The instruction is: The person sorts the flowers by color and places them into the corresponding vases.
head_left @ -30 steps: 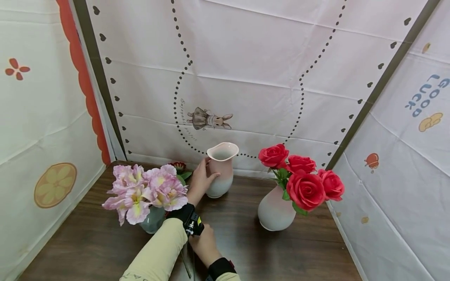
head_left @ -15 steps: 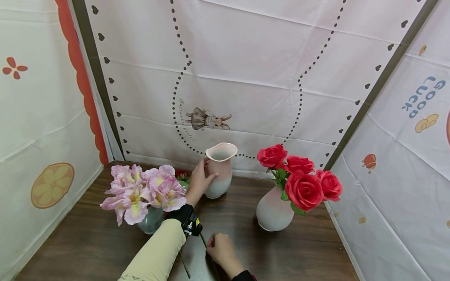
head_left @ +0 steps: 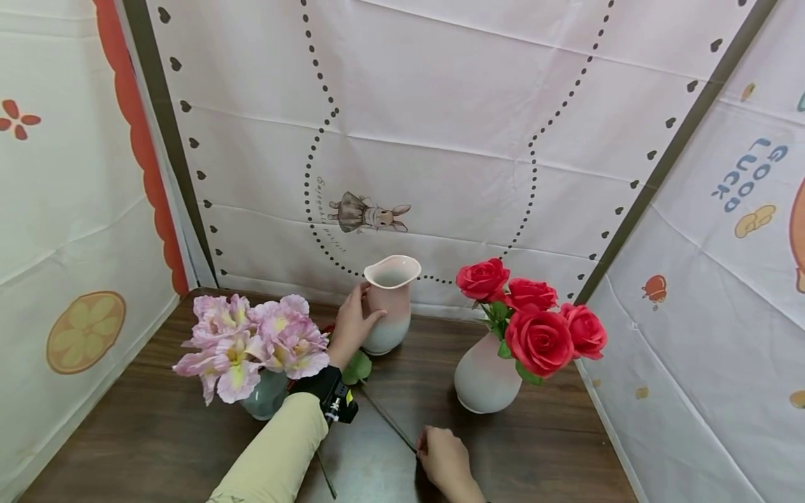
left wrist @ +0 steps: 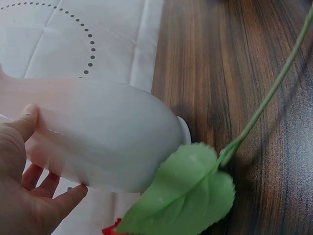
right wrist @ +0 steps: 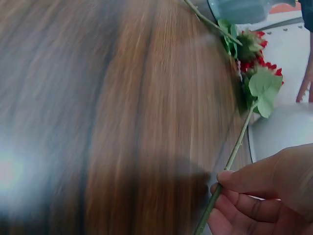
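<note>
In the head view my left hand point(head_left: 348, 327) grips the side of a pink-and-white vase point(head_left: 390, 311) with a wavy rim, standing upright near the back of the table. The left wrist view shows thumb and fingers on either side of the vase point(left wrist: 112, 132). Nearer the front edge, my right hand point(head_left: 444, 461) pinches the lower stem of a red artificial flower point(head_left: 390, 420). Its green leaf point(left wrist: 181, 193) hangs close to the vase's base. In the right wrist view, the bloom point(right wrist: 274, 67) is partly hidden behind leaves.
A second red flower point(right wrist: 251, 45) lies on the table, its stem point(head_left: 326, 478) pointing to the front. Pink-purple flowers point(head_left: 251, 342) fill a blue-grey vase point(head_left: 267, 397) at left. Red roses point(head_left: 539, 341) stand in a rounded vase point(head_left: 486, 377) at right. Printed cloth point(head_left: 434, 154) hangs behind.
My right hand has moved right and toward the front edge, drawing the flower's stem out from beneath my left forearm. The left hand stays on the vase.
</note>
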Available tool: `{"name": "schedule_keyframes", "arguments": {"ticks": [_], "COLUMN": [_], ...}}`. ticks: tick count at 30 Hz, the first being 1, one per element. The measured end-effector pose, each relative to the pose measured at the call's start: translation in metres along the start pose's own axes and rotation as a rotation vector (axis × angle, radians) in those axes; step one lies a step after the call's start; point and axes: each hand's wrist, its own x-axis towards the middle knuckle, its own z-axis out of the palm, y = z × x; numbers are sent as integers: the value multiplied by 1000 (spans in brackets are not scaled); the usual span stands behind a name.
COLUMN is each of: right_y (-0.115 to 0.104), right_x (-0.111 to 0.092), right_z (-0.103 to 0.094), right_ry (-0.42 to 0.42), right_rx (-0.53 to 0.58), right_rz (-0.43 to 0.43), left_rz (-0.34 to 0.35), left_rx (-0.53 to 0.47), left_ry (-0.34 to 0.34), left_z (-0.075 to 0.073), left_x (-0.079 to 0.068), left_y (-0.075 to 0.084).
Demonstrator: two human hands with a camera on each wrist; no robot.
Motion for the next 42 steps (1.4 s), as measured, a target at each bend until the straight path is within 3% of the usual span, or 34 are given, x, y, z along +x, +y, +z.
{"name": "schedule_keyframes", "arguments": {"ticks": [4,9,13,22,25,32,39,42], "right_y": [18,40,59,86,89,75,33,11], "right_x": [-10,-23,-36,-61,-67,-64,-37,-22], "right_z": [-7,-20,-31,-54,-61,-74,-87,-94], "right_ry": [-57,-156,-171,-88,-25,115,314,381], "right_rx": [16,9,24,72,99,242,374,431], "right_rz": [53,199,275,241,191,134,27,-57], "left_rz": [-1,-3,-2,-39,-48,-58,-63,-50], "left_rx": [-3,-2,-4,36,42,44,25,14], "left_ry": [1,3,-2,-30,-41,-33,-63,-60], "left_z": [1,3,3,2,1,1,0,0], "left_x": [0,0,-1,2,2,4,4,3], "left_y": [-2,-3,-3,-1,-1,-2,-3,-4]}}
